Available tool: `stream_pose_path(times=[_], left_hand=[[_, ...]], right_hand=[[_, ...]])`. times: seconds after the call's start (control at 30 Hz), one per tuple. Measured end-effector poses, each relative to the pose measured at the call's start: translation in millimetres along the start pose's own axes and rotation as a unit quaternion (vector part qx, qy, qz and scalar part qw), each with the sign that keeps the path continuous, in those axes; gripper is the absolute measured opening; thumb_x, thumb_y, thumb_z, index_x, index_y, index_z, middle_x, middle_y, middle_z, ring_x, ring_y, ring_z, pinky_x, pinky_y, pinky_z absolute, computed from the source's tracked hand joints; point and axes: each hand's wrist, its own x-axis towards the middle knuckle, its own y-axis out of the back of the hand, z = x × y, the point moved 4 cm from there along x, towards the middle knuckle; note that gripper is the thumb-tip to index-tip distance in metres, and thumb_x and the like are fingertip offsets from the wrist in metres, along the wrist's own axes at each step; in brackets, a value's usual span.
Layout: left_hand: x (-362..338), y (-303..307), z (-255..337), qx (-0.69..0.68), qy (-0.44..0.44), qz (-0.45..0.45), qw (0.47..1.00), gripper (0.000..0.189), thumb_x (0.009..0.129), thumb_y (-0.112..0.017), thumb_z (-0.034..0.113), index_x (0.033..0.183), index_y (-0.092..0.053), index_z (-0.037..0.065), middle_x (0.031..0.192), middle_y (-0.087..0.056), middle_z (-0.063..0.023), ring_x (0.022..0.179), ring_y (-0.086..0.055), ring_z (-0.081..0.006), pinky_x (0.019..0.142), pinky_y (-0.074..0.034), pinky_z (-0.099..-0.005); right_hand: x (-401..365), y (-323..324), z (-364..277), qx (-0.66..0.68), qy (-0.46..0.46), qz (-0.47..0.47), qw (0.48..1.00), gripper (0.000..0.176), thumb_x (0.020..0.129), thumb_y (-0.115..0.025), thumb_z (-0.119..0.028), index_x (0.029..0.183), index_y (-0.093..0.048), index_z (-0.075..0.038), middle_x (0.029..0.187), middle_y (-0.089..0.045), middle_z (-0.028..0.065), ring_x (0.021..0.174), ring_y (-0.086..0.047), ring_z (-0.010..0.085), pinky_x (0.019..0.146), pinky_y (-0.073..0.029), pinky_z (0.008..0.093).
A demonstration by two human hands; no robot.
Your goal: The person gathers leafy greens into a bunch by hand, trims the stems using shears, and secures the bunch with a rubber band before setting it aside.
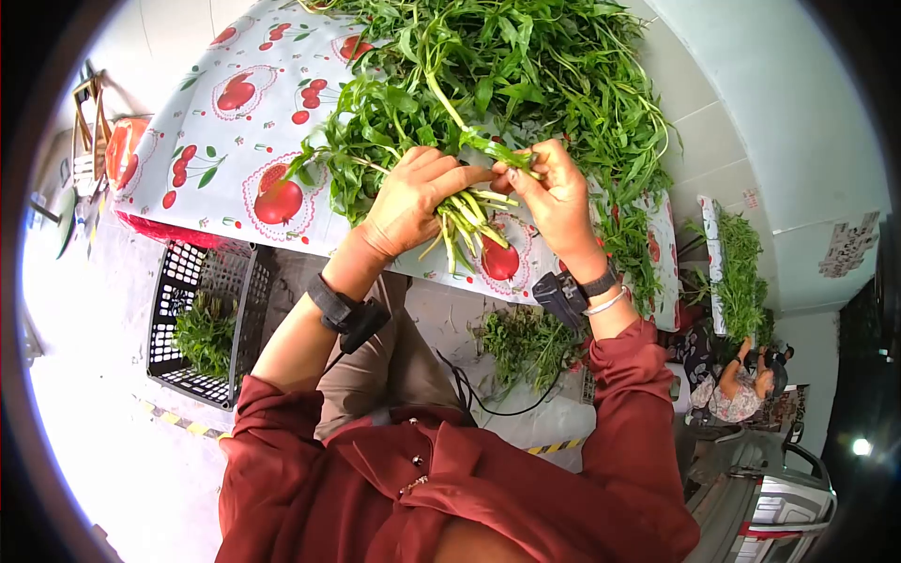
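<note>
Desk (216, 141) under a white cloth printed with red cherries, its far half buried under a big loose heap of green leafy stems (563, 75). Black plastic lattice crate (188, 272) on the floor below left, some greens inside. Smaller pile of green scraps (526, 342) on the floor by the knees.

My read: mid-bunching, with stems being gathered one at a time into a handful.

Bunch of green stalks with pale cut ends (465, 220) sits over the desk's near edge. Left hand (413, 202) is wrapped round it, fingers (441, 178) curled tight, cut ends sticking out toward me.

Right hand (554, 192) is touching the left, its fingers (516, 178) pinched narrow on a single long green stalk (450, 103) that runs up into the heap.

The next move calls for a steady left-hand clamp while that stalk is laid in parallel, ends level. The leaves tangle easily, so it should come out of the heap cleanly.
</note>
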Motion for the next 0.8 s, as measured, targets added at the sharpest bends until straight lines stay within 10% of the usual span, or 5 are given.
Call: stream_pose_path(times=[0.8], left_hand=[[1.6,-6.0,1.9,0.048,0.017,-0.008,0.999,0.051,0.069,-0.074,0.020,0.117,-0.062,0.007,0.094,-0.061,-0.0090,0.090,-0.057,-0.0310,0.081,-0.045,-0.0394]], right_hand=[[-38.8,-5.6,17.6,-0.028,-0.016,0.033,0.999,0.023,0.091,-0.053,0.011,0.112,-0.049,0.001,0.101,-0.067,0.0091,0.087,-0.067,0.0124,0.074,-0.056,0.0269]])
